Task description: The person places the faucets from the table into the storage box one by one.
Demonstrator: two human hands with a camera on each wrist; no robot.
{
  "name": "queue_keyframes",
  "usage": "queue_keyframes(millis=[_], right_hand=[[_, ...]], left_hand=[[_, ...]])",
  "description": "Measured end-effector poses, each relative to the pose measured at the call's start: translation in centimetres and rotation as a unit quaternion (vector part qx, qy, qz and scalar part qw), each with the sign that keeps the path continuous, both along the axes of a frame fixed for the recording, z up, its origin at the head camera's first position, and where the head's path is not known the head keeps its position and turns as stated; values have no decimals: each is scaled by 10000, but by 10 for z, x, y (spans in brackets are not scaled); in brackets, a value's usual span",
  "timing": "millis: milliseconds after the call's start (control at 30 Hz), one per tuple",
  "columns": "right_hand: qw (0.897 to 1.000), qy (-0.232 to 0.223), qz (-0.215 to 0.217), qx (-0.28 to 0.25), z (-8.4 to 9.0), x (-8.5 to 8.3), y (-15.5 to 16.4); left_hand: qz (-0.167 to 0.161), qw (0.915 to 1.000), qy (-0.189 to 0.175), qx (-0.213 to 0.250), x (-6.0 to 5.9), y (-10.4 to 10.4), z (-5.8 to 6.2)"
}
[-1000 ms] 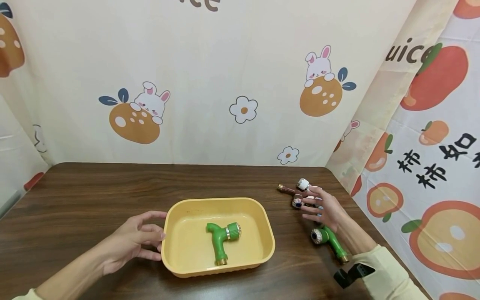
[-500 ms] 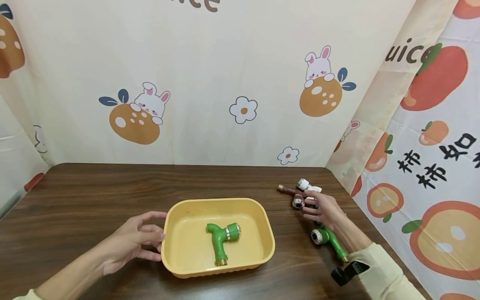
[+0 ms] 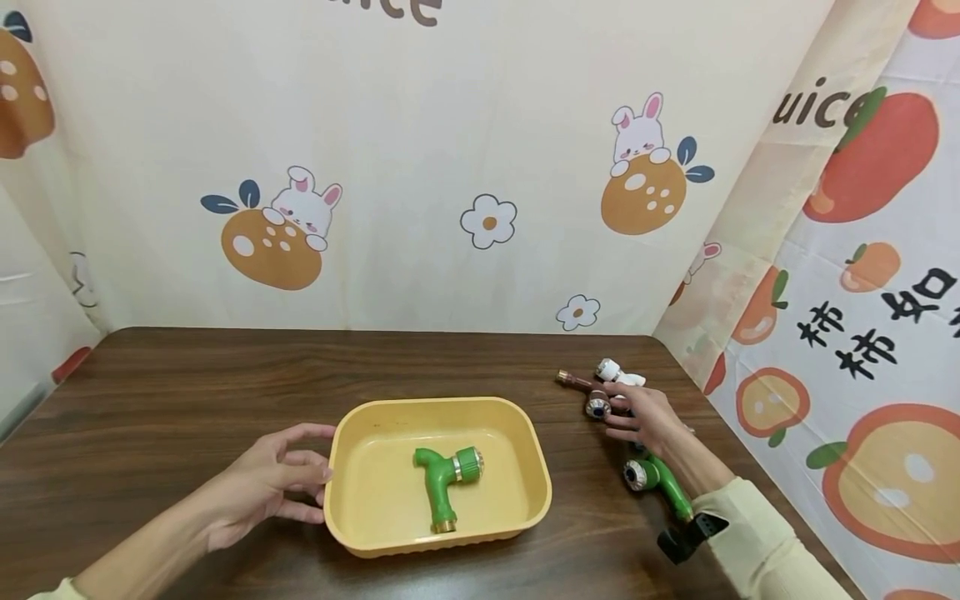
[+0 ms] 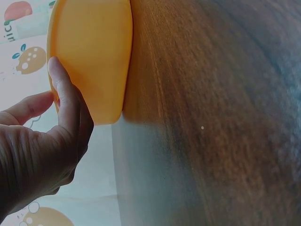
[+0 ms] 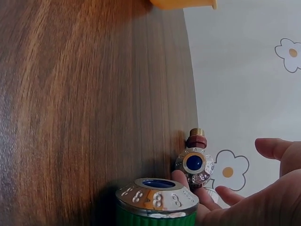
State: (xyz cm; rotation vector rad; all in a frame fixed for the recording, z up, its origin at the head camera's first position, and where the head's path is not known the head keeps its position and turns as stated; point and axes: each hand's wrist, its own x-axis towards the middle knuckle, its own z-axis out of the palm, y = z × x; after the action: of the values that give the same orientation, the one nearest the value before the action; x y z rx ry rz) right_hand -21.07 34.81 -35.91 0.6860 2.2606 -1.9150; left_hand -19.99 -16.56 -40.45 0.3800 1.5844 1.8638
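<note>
One green nozzle (image 3: 442, 479) already lies in our tray (image 3: 525, 450); left hand (image 3: 262, 483), fingers relaxed, touches its 9 o'clock wall; right hand (image 3: 648, 417) reaches, uncurled, touching the brown nozzle (image 3: 592, 396) at 3 o'clock; white (image 3: 615, 369) and second green (image 3: 656, 479) remain out.

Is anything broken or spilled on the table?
Nothing stands out. One green nozzle lies in the yellow tray; another green nozzle, a brown nozzle and a white one lie by the right hand.
</note>
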Motion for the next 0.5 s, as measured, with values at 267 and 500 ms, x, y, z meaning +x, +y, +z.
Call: queue_keyframes(millis=[267, 500], right_hand=[[9994, 26, 147, 314, -2, -3, 0], [9975, -81, 125, 697, -5, -8, 0]], left_hand=[[-9, 10000, 27, 21, 0, 1, 0], [12, 10000, 25, 22, 0, 1, -1]])
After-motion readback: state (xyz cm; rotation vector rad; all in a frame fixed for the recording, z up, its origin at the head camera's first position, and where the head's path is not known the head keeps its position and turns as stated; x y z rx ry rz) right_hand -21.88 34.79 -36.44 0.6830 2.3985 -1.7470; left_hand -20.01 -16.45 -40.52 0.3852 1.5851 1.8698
